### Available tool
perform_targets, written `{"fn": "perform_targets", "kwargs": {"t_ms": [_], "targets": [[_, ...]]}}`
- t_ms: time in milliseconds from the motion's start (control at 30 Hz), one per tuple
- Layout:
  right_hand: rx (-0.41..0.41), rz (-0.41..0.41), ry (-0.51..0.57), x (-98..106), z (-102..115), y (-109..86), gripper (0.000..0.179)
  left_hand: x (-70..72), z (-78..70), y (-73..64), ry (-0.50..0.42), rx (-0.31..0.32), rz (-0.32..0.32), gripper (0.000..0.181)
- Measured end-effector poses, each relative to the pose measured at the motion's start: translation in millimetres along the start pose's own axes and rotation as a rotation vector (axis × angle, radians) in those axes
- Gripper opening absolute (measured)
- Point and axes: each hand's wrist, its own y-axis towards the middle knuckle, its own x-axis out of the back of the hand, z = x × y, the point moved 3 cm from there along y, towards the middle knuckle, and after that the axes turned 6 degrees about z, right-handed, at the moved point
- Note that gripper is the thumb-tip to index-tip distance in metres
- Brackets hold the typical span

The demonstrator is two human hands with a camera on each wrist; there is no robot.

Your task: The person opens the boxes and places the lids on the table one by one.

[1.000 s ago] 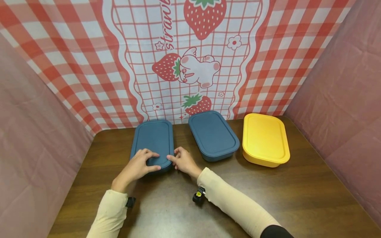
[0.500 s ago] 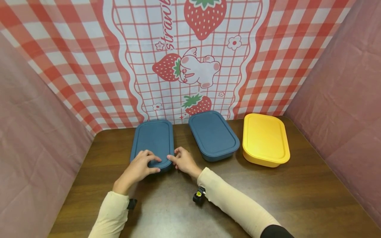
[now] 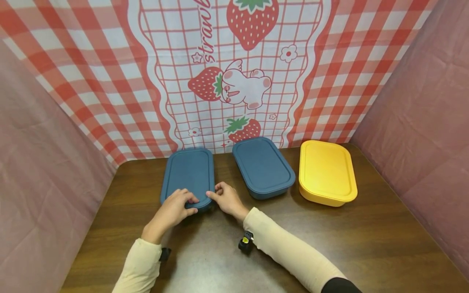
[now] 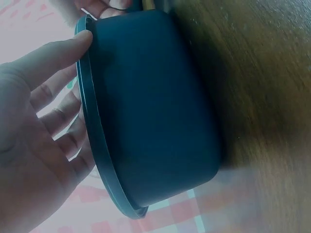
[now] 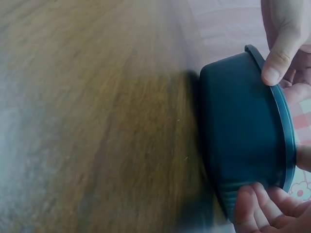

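Leftmost box, near corner seemingly behind left hand

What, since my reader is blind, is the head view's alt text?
A person's left hand and right hand hold the near end of a blue lidded box; another blue box and a yellow box stand to its right.

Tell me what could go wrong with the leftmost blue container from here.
Both the left hand and the right hand grip the near end of the leftmost blue lidded container, so an upward pull might tip it. Its far end lies close to the strawberry-print cloth; a forward push could run it into that. The right hand, near the middle blue lidded container, might slip and knock it.
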Motion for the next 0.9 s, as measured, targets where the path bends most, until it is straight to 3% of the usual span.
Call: {"fn": "perform_targets", "kwargs": {"t_ms": [600,900], "targets": [[0.122,-0.012,-0.144,2.9,2.2,-6.0,0.035,-1.2,-6.9,-4.0,0.04,-0.024,-0.044,0.018],[0.19,0.093,-0.3,3.1,-0.7,-8.7,0.04,-1.3,-6.8,-5.3,0.034,-0.05,-0.074,0.018]]}}
